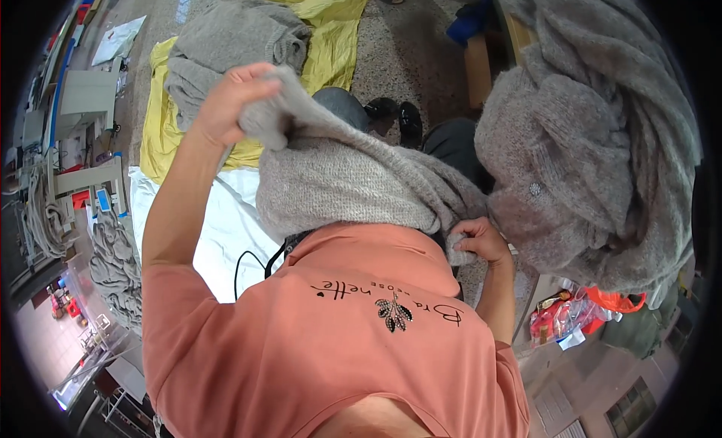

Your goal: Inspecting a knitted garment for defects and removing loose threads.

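A light grey-brown knitted garment (353,178) lies across my lap, stretched between both hands. My left hand (235,103) is raised at the far left, its fingers closed on a bunched end of the knit. Low on the right, beside my waist, my right hand (483,240) pinches the opposite end between thumb and fingers. The garment's upper edge runs slanting down from the left hand toward the right. Which part of the garment each hand grips cannot be made out.
A grey knit pile (226,43) rests on yellow sheeting (342,31) at the far left. Brown-grey knits (556,159) are heaped high on my right. White sheeting (226,235) spreads on my left. A plastic bag of small things (560,321) sits at lower right.
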A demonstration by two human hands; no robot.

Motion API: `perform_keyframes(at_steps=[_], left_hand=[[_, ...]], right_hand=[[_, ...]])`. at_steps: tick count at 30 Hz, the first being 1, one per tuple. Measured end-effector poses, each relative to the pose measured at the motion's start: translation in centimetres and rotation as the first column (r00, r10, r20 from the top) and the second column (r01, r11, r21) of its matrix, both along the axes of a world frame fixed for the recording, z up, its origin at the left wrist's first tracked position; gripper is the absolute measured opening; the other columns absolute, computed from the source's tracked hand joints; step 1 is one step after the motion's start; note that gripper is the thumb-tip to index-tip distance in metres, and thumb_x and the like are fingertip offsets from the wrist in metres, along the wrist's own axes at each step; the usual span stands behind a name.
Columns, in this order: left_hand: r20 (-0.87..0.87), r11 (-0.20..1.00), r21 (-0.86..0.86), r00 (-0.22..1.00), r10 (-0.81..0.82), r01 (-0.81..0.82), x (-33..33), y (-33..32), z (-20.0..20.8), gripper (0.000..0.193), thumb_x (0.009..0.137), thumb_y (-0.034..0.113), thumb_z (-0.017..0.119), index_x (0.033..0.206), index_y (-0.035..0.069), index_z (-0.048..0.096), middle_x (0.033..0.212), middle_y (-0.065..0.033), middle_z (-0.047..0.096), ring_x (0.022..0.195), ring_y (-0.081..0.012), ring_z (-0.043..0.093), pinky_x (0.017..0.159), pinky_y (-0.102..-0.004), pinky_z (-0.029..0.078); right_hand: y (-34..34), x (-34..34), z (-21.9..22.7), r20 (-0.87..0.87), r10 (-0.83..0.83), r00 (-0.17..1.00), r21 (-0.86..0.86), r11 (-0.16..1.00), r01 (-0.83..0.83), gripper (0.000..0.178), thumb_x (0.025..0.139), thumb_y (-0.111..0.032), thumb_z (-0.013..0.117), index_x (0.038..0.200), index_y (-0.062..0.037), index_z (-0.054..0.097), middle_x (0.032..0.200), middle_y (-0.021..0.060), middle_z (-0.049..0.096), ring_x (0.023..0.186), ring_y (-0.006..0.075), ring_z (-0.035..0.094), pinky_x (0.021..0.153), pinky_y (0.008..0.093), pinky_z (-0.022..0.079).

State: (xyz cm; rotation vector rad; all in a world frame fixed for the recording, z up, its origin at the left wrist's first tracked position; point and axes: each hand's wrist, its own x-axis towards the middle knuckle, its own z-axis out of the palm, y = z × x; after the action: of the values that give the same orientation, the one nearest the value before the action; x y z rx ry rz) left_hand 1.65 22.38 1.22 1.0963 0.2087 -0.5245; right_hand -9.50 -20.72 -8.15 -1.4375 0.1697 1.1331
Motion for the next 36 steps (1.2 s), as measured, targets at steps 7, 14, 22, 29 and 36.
perform_keyframes(at_steps=[7, 14, 22, 29, 36], left_hand=[[0.126, 0.874, -0.477, 0.991, -0.037, 0.093, -4.9, -14.1, 9.3, 0.022, 0.075, 0.003, 0.057, 0.096, -0.001, 0.056, 0.086, -0.0085, 0.062, 0.074, -0.0127, 0.06, 0.066, -0.0236, 0.048], [0.041, 0.878, -0.103, 0.884, -0.465, 0.467, -7.2, -22.3, 4.2, 0.016, 0.077, 0.002, 0.058, 0.092, -0.002, 0.058, 0.08, -0.0054, 0.062, 0.066, -0.0065, 0.055, 0.058, -0.0204, 0.044], [-0.221, 0.983, -0.165, 0.968, -0.116, 0.08, -8.5, -17.8, -6.2, 0.014, 0.073, -0.003, 0.057, 0.087, -0.003, 0.059, 0.076, -0.0067, 0.061, 0.065, -0.0092, 0.057, 0.058, -0.0212, 0.046], [-0.023, 0.986, -0.04, 0.986, -0.166, 0.165, -8.6, -17.1, -5.9, 0.013, 0.072, -0.006, 0.055, 0.084, -0.002, 0.059, 0.077, -0.0035, 0.06, 0.067, -0.007, 0.055, 0.059, -0.0205, 0.045], [0.089, 0.927, 0.061, 0.923, -0.375, 0.37, -8.5, -16.5, -6.0, 0.013, 0.071, -0.006, 0.053, 0.081, -0.002, 0.06, 0.072, -0.002, 0.059, 0.064, -0.0069, 0.054, 0.06, -0.0199, 0.044]], right_hand=[[0.7, -0.8, 1.2, 0.337, 0.256, 0.906, 0.051, 0.956, -0.289, 0.022, 0.066, 0.006, 0.059, 0.087, -0.001, 0.058, 0.08, -0.0001, 0.058, 0.074, 0.0078, 0.052, 0.063, 0.0221, 0.041], [-0.2, -4.1, 1.0, 0.101, -0.178, 0.979, 0.087, 0.982, 0.169, 0.027, 0.064, 0.007, 0.059, 0.09, -0.0019, 0.057, 0.08, -0.0001, 0.057, 0.074, 0.0081, 0.052, 0.063, 0.0228, 0.041], [2.6, -1.1, 5.0, 0.607, -0.157, 0.779, 0.337, 0.938, -0.074, 0.02, 0.06, 0.007, 0.056, 0.08, 0.0017, 0.058, 0.082, 0.0075, 0.058, 0.07, 0.016, 0.054, 0.063, 0.0255, 0.041], [8.7, 1.4, 4.7, 0.846, -0.212, 0.489, 0.151, 0.975, 0.161, 0.023, 0.061, 0.011, 0.05, 0.08, 0.0006, 0.056, 0.08, 0.0119, 0.056, 0.073, 0.022, 0.055, 0.064, 0.0283, 0.043], [10.1, 1.0, 4.9, 0.947, -0.129, 0.296, 0.06, 0.971, 0.23, 0.024, 0.057, 0.014, 0.051, 0.078, 0.002, 0.055, 0.076, 0.0134, 0.056, 0.07, 0.0247, 0.056, 0.063, 0.0283, 0.044]])
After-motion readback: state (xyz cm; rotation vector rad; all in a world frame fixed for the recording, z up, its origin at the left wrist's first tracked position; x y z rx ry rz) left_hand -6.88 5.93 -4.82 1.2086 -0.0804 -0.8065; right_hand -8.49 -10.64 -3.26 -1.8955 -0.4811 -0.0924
